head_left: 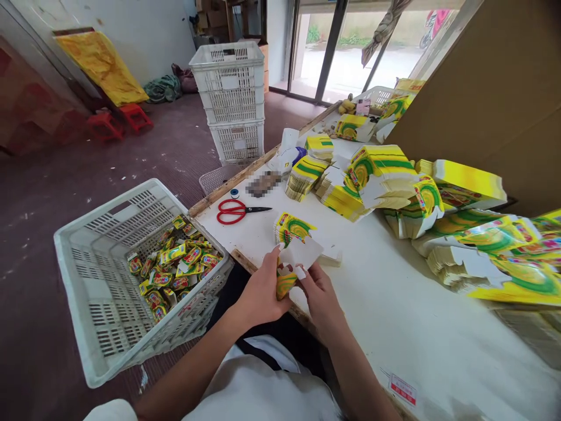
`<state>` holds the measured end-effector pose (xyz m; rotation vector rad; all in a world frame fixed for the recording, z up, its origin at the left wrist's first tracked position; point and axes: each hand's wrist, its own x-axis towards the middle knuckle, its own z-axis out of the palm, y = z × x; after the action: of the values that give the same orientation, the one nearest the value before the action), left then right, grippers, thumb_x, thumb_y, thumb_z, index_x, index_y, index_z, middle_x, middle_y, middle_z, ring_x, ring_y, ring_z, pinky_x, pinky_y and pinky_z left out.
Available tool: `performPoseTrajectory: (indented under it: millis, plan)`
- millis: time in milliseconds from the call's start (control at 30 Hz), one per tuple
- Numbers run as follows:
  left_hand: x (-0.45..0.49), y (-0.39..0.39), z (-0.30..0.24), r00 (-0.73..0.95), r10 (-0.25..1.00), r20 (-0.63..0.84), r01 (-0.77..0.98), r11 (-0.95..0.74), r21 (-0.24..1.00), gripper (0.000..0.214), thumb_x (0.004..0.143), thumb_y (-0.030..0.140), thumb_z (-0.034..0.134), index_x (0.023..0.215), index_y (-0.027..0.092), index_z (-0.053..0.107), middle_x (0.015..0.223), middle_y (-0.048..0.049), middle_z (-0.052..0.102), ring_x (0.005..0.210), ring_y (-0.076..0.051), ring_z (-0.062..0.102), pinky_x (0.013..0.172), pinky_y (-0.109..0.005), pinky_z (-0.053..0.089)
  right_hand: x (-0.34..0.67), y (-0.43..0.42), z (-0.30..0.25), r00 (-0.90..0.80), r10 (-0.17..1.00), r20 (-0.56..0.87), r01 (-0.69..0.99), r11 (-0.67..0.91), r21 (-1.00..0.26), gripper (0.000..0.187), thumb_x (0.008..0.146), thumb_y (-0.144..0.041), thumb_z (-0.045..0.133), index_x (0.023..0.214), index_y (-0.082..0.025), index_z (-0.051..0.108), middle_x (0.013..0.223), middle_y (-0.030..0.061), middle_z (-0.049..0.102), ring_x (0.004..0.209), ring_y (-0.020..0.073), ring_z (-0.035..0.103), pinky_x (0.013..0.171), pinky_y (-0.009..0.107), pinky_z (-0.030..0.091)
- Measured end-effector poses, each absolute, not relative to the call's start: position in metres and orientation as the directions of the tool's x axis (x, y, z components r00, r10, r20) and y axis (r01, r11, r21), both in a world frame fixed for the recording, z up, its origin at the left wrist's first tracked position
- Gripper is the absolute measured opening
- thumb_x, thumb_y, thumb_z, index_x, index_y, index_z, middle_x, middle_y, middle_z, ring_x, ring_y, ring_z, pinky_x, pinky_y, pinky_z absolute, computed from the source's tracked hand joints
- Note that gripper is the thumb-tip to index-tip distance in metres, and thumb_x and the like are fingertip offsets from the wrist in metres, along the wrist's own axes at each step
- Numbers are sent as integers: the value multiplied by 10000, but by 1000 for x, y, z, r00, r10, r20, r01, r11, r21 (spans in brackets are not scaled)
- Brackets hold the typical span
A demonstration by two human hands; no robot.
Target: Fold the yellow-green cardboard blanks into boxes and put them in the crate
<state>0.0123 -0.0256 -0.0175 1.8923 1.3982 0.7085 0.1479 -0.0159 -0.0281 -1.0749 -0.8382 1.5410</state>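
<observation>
My left hand (262, 290) and my right hand (321, 295) both grip one flat yellow-and-green carton blank (294, 264) at the table's near edge, its white inner side facing up. The fingers of each hand pinch its lower part. Just behind it lies a small stack of the same blanks (293, 228) on the white table (394, 304). A white plastic crate (109, 327) stands on the floor to my left, holding several folded small boxes (173, 266).
Red-handled scissors (236, 210) lie on the table at the left. Large piles of flat blanks (385, 181) cover the table's far and right side. A tall cardboard sheet (495, 93) leans at the right. Stacked white crates (232, 99) stand on the floor beyond.
</observation>
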Motion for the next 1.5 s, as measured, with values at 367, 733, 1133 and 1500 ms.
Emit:
performPoseTrajectory:
  millis: [367, 733, 1133, 1500]
  plan:
    - [1, -21, -15, 390, 921, 28, 675, -306, 672, 602, 632, 121, 585, 1178, 224, 353, 1052, -67, 537, 921, -240, 588, 805, -396, 508, 154, -23, -39, -186, 980, 76, 185, 111, -976, 557, 926, -527, 417, 1392, -226, 474, 1368, 112, 568, 1272, 273, 511, 1108, 476, 349]
    - [4, -11, -23, 311, 931, 191, 639, -354, 683, 716, 596, 98, 639, 1232, 210, 331, 1176, -100, 494, 1077, -264, 547, 923, -453, 472, 150, -24, -48, -152, 946, 286, 62, 298, -952, 444, 856, -127, 505, 1255, -284, 618, 1330, 51, 617, 1229, 212, 577, 1054, 409, 461]
    - [-8, -5, -7, -268, 963, -41, -22, 37, 999, 351, 679, 334, 717, 905, 205, 481, 860, 6, 626, 777, -146, 630, 733, -283, 511, 156, -22, -55, -126, 897, 424, 409, 436, -801, 505, 861, -100, 453, 1297, -320, 584, 1511, 44, 411, 1364, 248, 433, 1016, 429, 488]
    - [1, -5, 2, -117, 970, -215, -185, 191, 964, 474, 607, 332, 792, 989, 175, 559, 747, 13, 676, 647, -147, 639, 620, -272, 534, 180, -10, -53, -227, 906, 358, 449, 424, -787, 365, 909, -195, 456, 1225, -286, 616, 1376, 102, 522, 1247, 258, 539, 984, 452, 490]
